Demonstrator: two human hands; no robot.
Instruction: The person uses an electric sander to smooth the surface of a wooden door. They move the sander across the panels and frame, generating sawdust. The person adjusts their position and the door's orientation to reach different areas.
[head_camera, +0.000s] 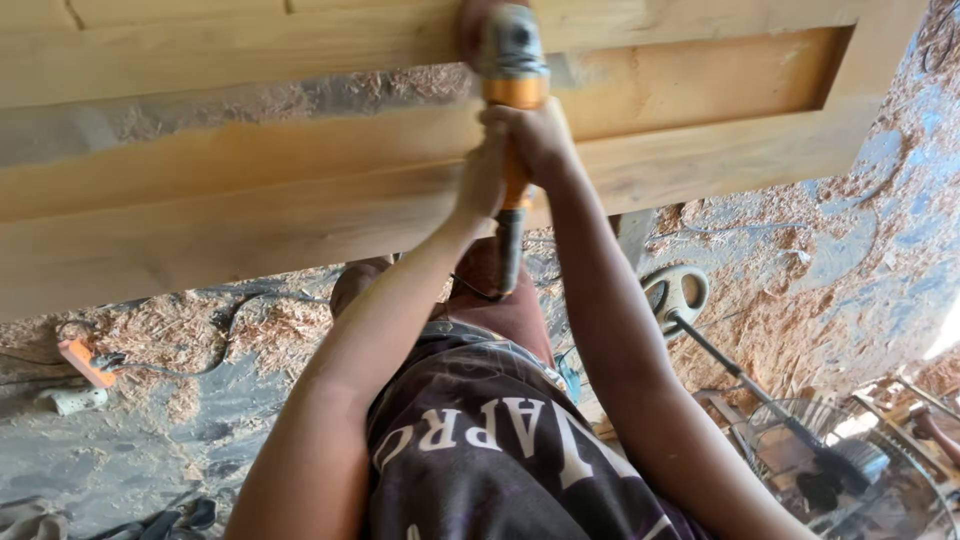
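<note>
Both my hands grip an orange and grey power tool (513, 75), an angle grinder by its shape, that I hold out in front of me. My left hand (484, 180) wraps its orange handle from the left. My right hand (540, 135) clasps the body just above, close under the grey head. The tool's head lies against a large panelled wooden door (250, 190) laid flat across the top of the view. Its dark tail and cord (508, 255) hang down towards my body.
Wood shavings (780, 300) cover the concrete floor. A standing fan (850, 460) lies at lower right, its round base (675, 293) near the door's edge. An orange plug (82, 360) and white power strip (75, 400) sit at left with cables.
</note>
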